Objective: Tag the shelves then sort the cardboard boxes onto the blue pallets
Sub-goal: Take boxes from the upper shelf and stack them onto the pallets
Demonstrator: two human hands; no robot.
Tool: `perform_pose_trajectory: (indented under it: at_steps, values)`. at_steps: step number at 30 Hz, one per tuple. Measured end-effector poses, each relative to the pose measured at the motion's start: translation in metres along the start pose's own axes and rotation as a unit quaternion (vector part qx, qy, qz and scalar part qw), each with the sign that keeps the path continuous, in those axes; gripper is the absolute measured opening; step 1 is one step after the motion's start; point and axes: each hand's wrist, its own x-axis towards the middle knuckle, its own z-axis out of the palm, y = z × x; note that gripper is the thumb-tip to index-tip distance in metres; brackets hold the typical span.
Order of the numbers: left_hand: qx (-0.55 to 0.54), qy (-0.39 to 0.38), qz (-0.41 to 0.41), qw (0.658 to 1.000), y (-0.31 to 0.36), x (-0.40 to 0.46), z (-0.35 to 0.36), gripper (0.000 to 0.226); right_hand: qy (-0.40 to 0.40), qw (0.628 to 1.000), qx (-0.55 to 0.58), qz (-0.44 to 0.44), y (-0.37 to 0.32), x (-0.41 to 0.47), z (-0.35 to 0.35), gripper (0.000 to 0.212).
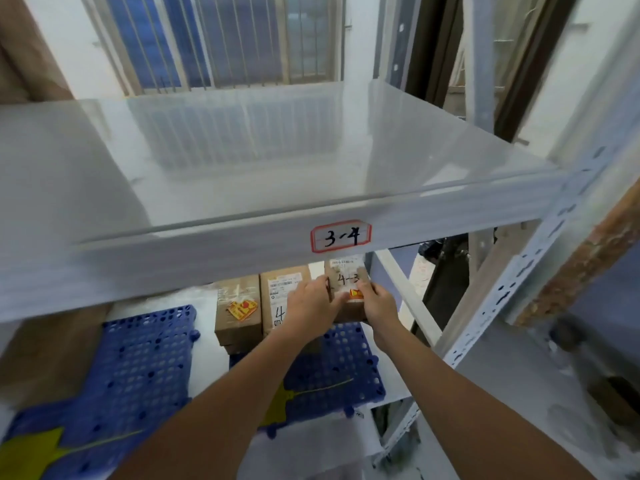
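Both my hands hold a cardboard box marked "4-3" [346, 282] under the upper shelf. My left hand [311, 303] grips its left side and my right hand [375, 304] grips its right side, over the right blue pallet [346, 368]. Two more cardboard boxes stand on that pallet to the left: a middle one [277, 296] with a white label and a left one [239, 313] with a red and yellow sticker. A red-bordered tag reading "3-4" [341, 238] is stuck on the front edge of the upper shelf [207, 251].
A second blue pallet [138, 362] lies on the lower shelf at the left, with yellow marks on it. White perforated shelf uprights [519, 278] stand at the right. A barred window [225, 39] is behind the shelf. Brown cardboard [45, 355] leans at the far left.
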Motion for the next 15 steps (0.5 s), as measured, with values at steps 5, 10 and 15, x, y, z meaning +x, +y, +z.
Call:
perform_pose_trajectory:
  at_steps: [5, 10, 15]
  values:
    - [0.105, -0.032, -0.012, 0.994, -0.02, 0.008, 0.009, 0.075, -0.023, 0.998, -0.062, 0.012, 0.016, 0.016, 0.008, 0.038]
    - [0.128, -0.045, -0.018, 0.991, -0.022, 0.008, 0.018, 0.078, -0.051, 0.994, -0.094, 0.006, 0.025, 0.021, 0.012, 0.032]
    - [0.135, -0.047, -0.029, 0.989, -0.019, 0.009, 0.019, 0.077, -0.032, 0.995, -0.098, 0.015, 0.031, 0.028, 0.023, 0.039]
